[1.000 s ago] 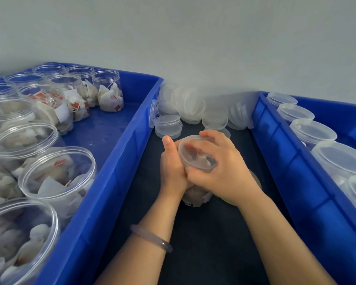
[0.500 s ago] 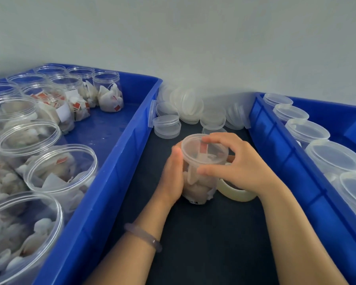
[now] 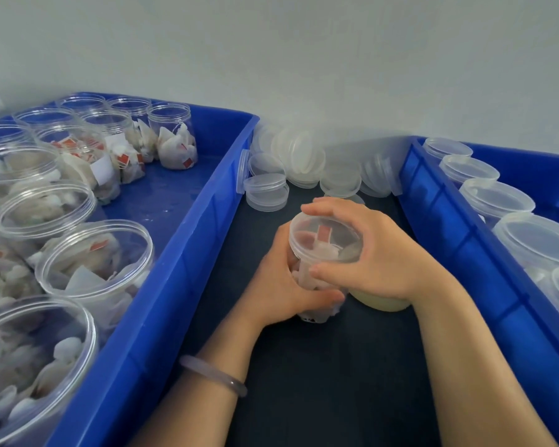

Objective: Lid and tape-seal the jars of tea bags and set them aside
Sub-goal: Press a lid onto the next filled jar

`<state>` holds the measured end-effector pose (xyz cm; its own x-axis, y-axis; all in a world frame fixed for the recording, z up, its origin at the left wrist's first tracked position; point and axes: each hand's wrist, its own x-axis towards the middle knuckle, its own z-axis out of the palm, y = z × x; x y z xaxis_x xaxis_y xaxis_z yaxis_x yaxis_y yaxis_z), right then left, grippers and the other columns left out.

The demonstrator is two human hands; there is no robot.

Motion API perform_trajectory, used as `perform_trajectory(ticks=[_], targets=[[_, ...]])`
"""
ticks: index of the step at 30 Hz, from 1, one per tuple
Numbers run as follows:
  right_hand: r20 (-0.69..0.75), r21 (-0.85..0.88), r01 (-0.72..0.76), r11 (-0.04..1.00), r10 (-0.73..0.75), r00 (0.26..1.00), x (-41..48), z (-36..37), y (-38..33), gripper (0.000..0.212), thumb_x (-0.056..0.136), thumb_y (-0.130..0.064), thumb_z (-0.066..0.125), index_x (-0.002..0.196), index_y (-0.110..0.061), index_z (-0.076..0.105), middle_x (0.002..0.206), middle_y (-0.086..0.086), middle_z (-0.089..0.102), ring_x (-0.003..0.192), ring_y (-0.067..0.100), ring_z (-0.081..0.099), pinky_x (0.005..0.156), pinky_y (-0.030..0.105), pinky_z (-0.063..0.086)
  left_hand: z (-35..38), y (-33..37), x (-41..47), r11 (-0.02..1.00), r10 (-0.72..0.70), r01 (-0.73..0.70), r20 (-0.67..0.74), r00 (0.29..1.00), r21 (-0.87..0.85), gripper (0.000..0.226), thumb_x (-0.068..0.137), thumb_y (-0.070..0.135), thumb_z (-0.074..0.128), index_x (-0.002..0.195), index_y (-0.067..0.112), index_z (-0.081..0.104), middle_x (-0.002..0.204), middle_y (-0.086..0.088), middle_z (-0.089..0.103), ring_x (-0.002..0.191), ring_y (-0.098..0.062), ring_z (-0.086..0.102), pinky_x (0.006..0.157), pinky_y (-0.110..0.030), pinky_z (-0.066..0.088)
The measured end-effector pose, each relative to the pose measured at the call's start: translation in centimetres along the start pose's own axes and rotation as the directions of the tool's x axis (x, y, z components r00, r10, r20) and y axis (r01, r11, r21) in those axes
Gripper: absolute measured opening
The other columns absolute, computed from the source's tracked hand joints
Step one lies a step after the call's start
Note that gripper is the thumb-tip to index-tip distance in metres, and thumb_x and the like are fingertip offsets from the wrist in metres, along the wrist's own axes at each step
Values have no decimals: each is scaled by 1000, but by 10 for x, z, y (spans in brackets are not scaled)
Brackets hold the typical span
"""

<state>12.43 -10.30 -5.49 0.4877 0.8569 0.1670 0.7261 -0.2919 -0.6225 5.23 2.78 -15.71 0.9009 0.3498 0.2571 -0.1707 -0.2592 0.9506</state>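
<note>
Jar of tea bags (image 3: 300, 275) stands mid-frame on the dark surface (image 3: 320, 382). The left hand (image 3: 278, 288) grips its body and the right hand (image 3: 384, 253) curls over its lid (image 3: 325, 235); taping looks undone. Many open jars (image 3: 94, 256) wait in the left blue bin (image 3: 175, 285). Loose lids (image 3: 304, 159) are heaped behind, and a tape roll (image 3: 381, 303) sits under the right hand. Lidded jars (image 3: 530, 240) fill the right bin (image 3: 449, 253). Plain pale wall (image 3: 304, 59).

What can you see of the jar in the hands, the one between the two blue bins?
The jar is a small round tub of clear plastic, upright, apparently standing on the dark mat. White tea bags with red tags fill it. A clear, slightly cloudy lid sits on its mouth; how tight cannot be told. The left hand grips the body from the left; the right hand curls its fingers round the lid's rim. No tape shows on it.
</note>
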Motion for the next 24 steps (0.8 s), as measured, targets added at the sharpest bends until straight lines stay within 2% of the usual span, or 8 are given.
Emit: perform_trajectory(ticks=[4,6,9,13,15,19,22,24], targets=[[-67,-298,-169,940,156,986,4,12,-3,107,56,-75,65,147,-34,26,148,-8,29,136,14,19,114,38,21,6,3,6,991,24,-26,13,1000,128,88,56,18,91,131,15,44,120,4,59,112,-11,59,92,-34,51],[-164,-420,-246,873,193,967,5,17,-7,115,54,-83,57,149,-30,22,140,1,35,130,22,25,106,36,25,6,3,5,991,17,-13,-24,1000,134,89,56,20,90,132,19,44,119,14,58,113,-4,57,91,-25,50],[-139,-231,-99,968,68,988,3,11,-3,93,64,-56,73,145,-34,32,134,-14,43,127,15,33,102,26,28,2,2,-1,998,10,-8,-44,999,58,95,54,20,91,134,23,40,120,23,56,115,3,54,88,-11,45],[-17,25,-19,1000,19,1000,0,1,2,82,55,-33,73,132,-40,47,128,-26,48,126,3,42,105,30,38,5,2,-3,1000,-25,25,-19,999,-12,92,52,20,88,131,28,39,118,20,60,114,-2,58,88,-17,47],[-29,7,-6,1000,7,1000,0,4,2,84,52,-36,68,133,-39,46,132,-23,46,130,4,37,109,28,33,5,1,-3,1000,-15,15,-19,1000,-3,92,56,11,89,132,25,39,121,14,59,115,-5,58,91,-23,49],[-135,-381,-163,910,120,984,4,10,-2,113,51,-84,58,147,-34,28,146,-4,30,135,17,18,108,34,20,8,6,-1,993,24,-17,-57,998,118,94,58,17,92,136,24,39,126,15,54,116,4,52,93,-17,47],[-205,-339,-128,932,60,977,3,11,-5,94,62,-64,71,144,-32,36,136,-5,42,126,18,32,96,26,30,8,7,-3,998,-5,10,-77,997,63,96,58,13,92,135,27,37,122,19,54,110,10,53,79,-4,44],[-195,-128,-34,991,9,981,2,6,-3,77,67,-45,75,137,-35,45,133,-14,49,125,8,41,99,22,35,6,6,-4,1000,-18,18,-42,999,15,100,56,10,92,137,23,35,125,13,54,110,4,56,80,-8,46]])
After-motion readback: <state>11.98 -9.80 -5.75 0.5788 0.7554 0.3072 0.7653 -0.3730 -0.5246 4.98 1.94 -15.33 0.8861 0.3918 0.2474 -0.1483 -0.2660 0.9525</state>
